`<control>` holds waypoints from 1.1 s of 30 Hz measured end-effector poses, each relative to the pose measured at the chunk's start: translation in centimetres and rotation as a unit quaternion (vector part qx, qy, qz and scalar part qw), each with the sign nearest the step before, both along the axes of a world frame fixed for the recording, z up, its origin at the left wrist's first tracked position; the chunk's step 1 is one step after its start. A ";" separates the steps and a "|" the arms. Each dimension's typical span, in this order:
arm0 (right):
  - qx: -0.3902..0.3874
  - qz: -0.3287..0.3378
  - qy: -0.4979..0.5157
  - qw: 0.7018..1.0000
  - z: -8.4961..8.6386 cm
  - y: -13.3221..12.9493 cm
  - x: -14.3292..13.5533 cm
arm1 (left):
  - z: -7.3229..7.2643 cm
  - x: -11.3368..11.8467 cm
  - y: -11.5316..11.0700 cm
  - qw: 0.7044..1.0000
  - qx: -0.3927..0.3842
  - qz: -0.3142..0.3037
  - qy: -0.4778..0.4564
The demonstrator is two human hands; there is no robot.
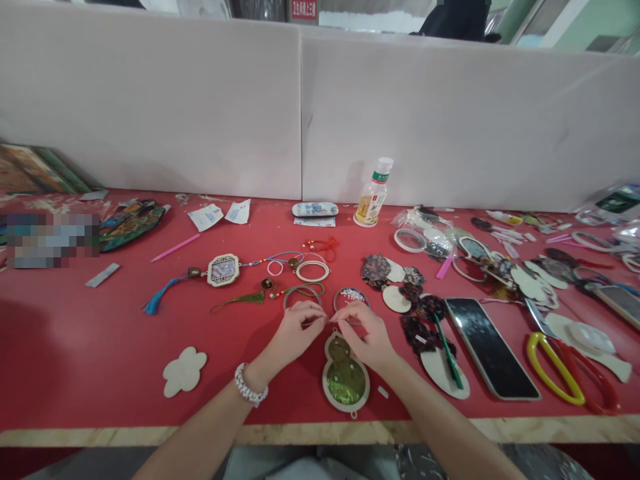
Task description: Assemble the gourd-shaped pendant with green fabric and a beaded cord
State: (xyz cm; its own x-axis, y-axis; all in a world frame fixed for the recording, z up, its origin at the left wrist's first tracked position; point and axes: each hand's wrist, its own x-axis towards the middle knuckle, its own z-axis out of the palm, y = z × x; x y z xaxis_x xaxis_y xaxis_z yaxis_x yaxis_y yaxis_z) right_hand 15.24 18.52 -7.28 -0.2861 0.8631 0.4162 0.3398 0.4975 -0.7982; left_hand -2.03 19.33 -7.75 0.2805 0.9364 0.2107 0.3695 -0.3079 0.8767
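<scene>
at lower centre, a gourd-shaped piece (pixel 346 385), pale-rimmed, is filled with glossy, mottled green. at its top, thumb and forefinger are pressed together on the left hand (pixel 296 331) and right hand (pixel 371 335); what is pinched cannot be told. beyond, the smooth red tabletop (pixel 110 347) is backed by a white partition (pixel 200 107).

pendant (pixel 346 385) front-centre; phone (pixel 493 348) to its right; scissors (pixel 566 368) right of phone; bottle (pixel 371 197) behind

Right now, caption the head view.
Left hand and right hand nearly touch by a gourd-shaped ornament on a red table.
</scene>
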 end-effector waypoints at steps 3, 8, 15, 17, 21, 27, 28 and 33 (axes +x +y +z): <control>0.012 0.006 -0.007 1.000 -0.1 0.0 0.0 | -0.1 0.0 0.1 1.000 -0.005 -0.003 -0.007; 0.038 0.015 -0.022 0.999 -0.2 0.1 0.0 | -0.2 0.0 0.1 1.000 -0.012 -0.005 -0.020; 0.068 0.021 -0.051 0.996 -0.2 0.0 0.0 | -0.1 0.0 0.2 0.998 -0.032 -0.002 -0.053; 0.076 0.021 -0.061 0.995 -0.2 0.0 0.0 | 0.0 0.0 0.1 0.998 -0.036 0.002 -0.054; 0.093 0.026 -0.074 0.993 -0.2 0.0 -0.1 | 0.1 0.1 0.1 0.997 -0.048 0.007 -0.059; 0.110 0.033 -0.082 0.990 -0.1 0.0 -0.1 | -0.1 0.2 0.1 0.997 -0.050 0.015 -0.058; 0.106 0.034 -0.079 0.991 -0.1 0.0 -0.1 | -0.2 0.2 0.1 0.997 -0.049 0.014 -0.058; 0.042 0.016 -0.015 0.999 -0.2 -0.2 -0.3 | -0.5 0.1 0.1 0.998 -0.036 0.022 -0.046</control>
